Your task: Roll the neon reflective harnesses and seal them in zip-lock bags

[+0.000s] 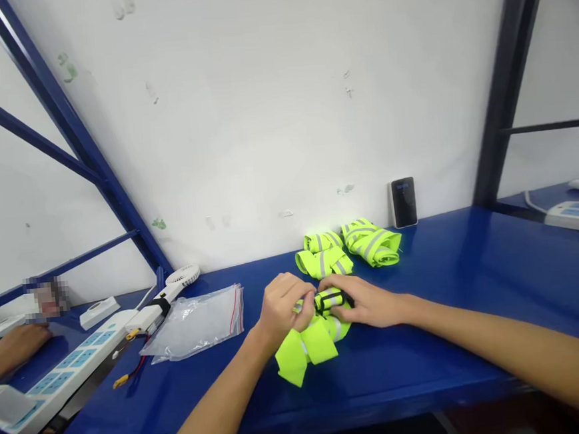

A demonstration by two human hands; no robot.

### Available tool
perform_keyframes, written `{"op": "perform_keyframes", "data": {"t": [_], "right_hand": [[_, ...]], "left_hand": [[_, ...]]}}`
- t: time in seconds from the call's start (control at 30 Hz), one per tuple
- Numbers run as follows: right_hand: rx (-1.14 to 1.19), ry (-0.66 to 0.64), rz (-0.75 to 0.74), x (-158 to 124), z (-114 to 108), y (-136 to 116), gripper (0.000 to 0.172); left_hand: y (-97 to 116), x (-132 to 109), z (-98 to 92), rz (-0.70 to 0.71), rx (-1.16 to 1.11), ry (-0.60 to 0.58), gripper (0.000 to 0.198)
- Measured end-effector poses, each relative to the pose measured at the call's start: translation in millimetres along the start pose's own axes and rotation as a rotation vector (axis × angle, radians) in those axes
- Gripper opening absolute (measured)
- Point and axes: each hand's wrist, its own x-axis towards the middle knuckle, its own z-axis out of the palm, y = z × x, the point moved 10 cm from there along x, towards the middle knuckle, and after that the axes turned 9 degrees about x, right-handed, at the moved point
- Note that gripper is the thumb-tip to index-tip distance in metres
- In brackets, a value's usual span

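A neon-yellow reflective strap (307, 343) with silver bands is in front of me, partly rolled up, its loose folded end lying on the blue table toward me. Black edging shows on the rolled part between my hands. My left hand (287, 304) is closed at the roll's left side, thumb and fingers pinching it; the exact grip point is hidden. From the right, my right hand (363, 299) curls around the roll, thumb below and fingers above. Just beyond my hands lie more rolled reflective straps, one bundle (323, 262) behind the roll and another (372, 242) to its right.
Left of my hands lies a clear zip bag (197, 323). Beyond it are a small white fan (182, 276), connector wires (131, 370) and a long power strip (75, 364). A dark boxy device (403, 202) leans on the wall. Another person's hand (23, 343) is at far left.
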Motion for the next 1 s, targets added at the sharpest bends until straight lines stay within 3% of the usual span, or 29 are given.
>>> {"op": "perform_keyframes", "data": {"t": [0.07,0.17,0.27,0.33,0.4,0.5,0.63,0.8,0.9,1.0], "right_hand": [[0.001,0.002,-0.014,0.3,1.3,0.2,0.041],[0.072,0.08,0.027,1.4,-3.6,6.8,0.033],[0.291,0.219,0.182,1.6,-11.3,27.3,0.028],[0.493,0.299,0.29,0.1,-12.0,41.4,0.028],[0.685,0.378,0.378,-3.2,-11.9,50.5,0.033],[0.908,0.482,0.481,-10.8,-12.3,54.1,0.054],[1.118,0.475,0.514,-13.5,-8.1,44.0,0.072],[1.23,0.457,0.536,-12.2,-0.6,43.8,0.057],[1.237,0.448,0.533,-10.5,2.7,47.7,0.043],[1.158,0.389,0.451,-6.7,-0.9,45.8,0.041]], "left_hand": [[-1.9,-1.9,10.4,0.012,-0.01,-0.072,0.016],[-17.2,-5.8,17.4,-0.09,-0.048,-0.107,0.014],[-21.0,-5.4,12.8,-0.118,-0.102,-0.081,0.008],[-15.7,-3.2,12.9,-0.093,-0.162,-0.104,0.022],[-8.5,-1.7,14.4,-0.063,-0.196,-0.13,0.033],[-0.8,-2.1,16.3,-0.028,-0.184,-0.139,0.034],[2.0,-4.8,16.8,0.012,-0.171,-0.142,0.041],[-5.1,-9.7,17.6,0.025,-0.182,-0.159,0.066],[-18.1,-13.4,20.3,-0.081,-0.153,-0.129,0.057],[-42.0,-20.1,27.1,-0.367,-0.249,-0.093,0.049]]}}
